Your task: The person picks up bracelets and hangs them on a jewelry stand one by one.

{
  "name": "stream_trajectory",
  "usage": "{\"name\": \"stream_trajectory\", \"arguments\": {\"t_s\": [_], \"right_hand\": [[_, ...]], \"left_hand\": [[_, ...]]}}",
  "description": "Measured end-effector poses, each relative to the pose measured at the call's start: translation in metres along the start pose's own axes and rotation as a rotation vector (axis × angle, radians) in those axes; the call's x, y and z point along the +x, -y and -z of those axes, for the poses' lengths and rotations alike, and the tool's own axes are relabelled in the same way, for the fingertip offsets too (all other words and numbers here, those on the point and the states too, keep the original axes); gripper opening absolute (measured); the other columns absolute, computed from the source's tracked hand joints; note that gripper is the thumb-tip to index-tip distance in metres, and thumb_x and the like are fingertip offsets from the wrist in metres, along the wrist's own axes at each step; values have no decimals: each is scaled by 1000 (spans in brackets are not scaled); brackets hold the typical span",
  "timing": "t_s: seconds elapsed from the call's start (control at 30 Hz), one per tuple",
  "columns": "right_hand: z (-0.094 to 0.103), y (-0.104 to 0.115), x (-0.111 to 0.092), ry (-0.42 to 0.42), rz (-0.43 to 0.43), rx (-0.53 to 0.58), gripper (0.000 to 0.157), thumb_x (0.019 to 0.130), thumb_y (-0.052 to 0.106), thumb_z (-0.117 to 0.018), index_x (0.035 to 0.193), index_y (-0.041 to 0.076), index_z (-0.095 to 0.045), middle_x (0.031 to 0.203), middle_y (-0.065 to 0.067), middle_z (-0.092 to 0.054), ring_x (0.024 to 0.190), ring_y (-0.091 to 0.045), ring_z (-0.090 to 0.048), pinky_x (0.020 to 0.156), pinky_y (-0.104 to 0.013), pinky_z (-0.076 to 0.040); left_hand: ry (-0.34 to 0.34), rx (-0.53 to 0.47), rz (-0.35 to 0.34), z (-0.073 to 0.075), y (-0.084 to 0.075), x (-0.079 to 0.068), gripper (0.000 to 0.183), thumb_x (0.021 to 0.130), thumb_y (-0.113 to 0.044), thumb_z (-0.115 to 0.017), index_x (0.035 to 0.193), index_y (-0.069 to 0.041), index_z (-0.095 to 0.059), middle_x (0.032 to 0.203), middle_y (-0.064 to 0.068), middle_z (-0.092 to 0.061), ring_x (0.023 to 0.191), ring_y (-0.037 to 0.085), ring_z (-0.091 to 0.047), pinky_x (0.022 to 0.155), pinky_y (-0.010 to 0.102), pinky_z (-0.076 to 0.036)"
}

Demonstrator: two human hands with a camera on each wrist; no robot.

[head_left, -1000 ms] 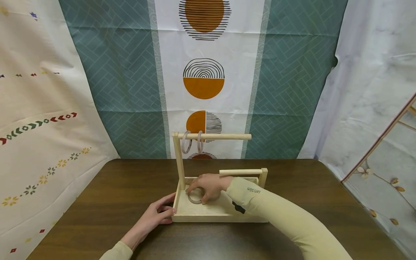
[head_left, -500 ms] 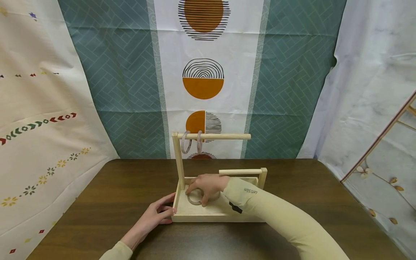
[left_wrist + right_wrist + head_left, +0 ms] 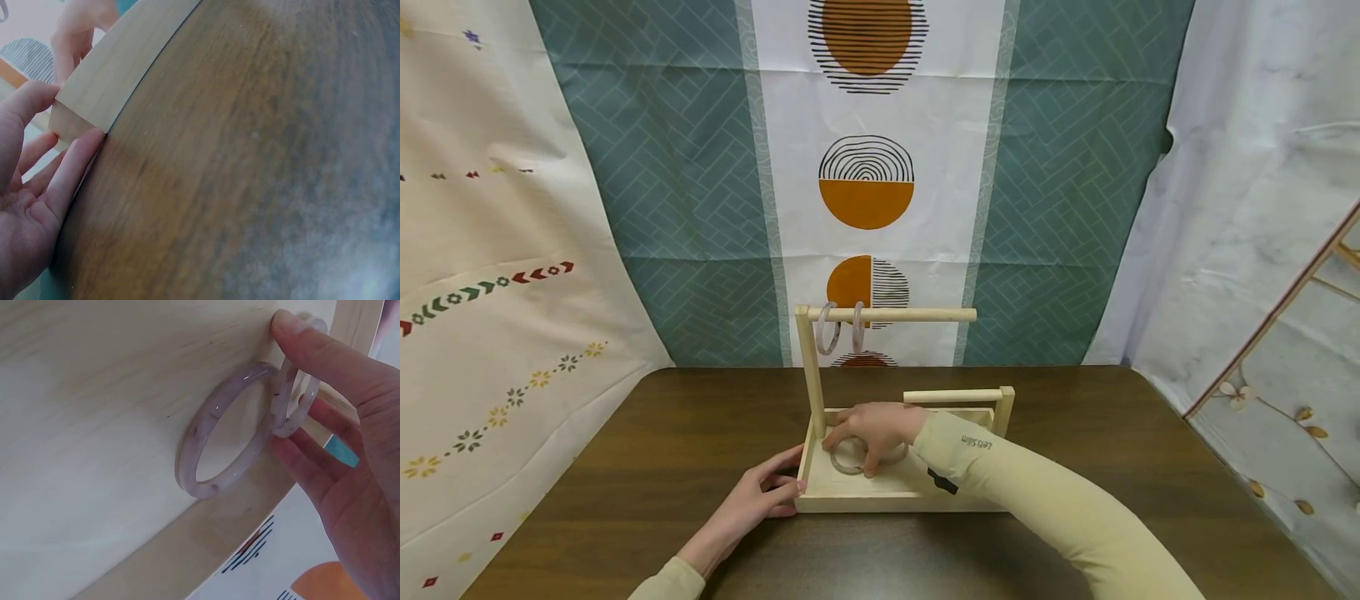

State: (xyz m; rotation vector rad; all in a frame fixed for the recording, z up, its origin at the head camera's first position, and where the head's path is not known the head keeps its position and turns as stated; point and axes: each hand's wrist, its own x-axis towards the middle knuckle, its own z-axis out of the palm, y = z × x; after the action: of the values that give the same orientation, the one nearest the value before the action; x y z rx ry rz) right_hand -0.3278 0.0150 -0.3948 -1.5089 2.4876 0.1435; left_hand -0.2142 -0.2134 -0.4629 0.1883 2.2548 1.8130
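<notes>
One ring (image 3: 302, 416) pinched, a second ring (image 3: 194, 444) beside it

My right hand (image 3: 880, 425) clamps it between thumb and fingers inside the tray (image 3: 898, 505); my left hand (image 3: 756, 497) rests relaxed fingers against the tray's left end. I judge this the grasping step — next seems to call for a steady lift, clear of its neighbour.

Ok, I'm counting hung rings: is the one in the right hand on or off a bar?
Off: the right hand pinches the ring inside the tray.
</notes>
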Motion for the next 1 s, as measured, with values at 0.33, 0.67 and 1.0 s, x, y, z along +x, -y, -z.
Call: {"name": "stream_trajectory", "arguments": {"t_s": [0.33, 0.67, 1.0], "right_hand": [[-1, 1, -3, -31, -15, -22, 74, 75, 31, -87, 140, 41, -53, 157, 0, -41, 138, -23, -47, 110, -33, -44], [-6, -2, -4, -82, 25, -60, 69, 75, 32, -86, 136, 40, -56, 155, -1, -43, 133, -23, -51, 105, -35, -47], [-2, 7, -8, -62, -10, -59, 66, 75, 31, -87, 135, 36, -58, 154, -1, -45, 133, -22, -51, 106, -35, -47]], "left_hand": [[-5, 4, 2, 0, -1, 1, 68, 96, -27, -66, 154, -11, -35, 146, 22, -44, 108, 20, -61, 85, 39, -60], [-18, -2, 8, 0, -1, 1, 67, 96, -27, -66, 154, -12, -35, 150, 22, -41, 109, 20, -61, 85, 40, -60], [-5, -7, 11, -1, 1, 1, 69, 96, -28, -65, 155, -12, -34, 151, 23, -39, 110, 20, -61, 85, 41, -59]]}}
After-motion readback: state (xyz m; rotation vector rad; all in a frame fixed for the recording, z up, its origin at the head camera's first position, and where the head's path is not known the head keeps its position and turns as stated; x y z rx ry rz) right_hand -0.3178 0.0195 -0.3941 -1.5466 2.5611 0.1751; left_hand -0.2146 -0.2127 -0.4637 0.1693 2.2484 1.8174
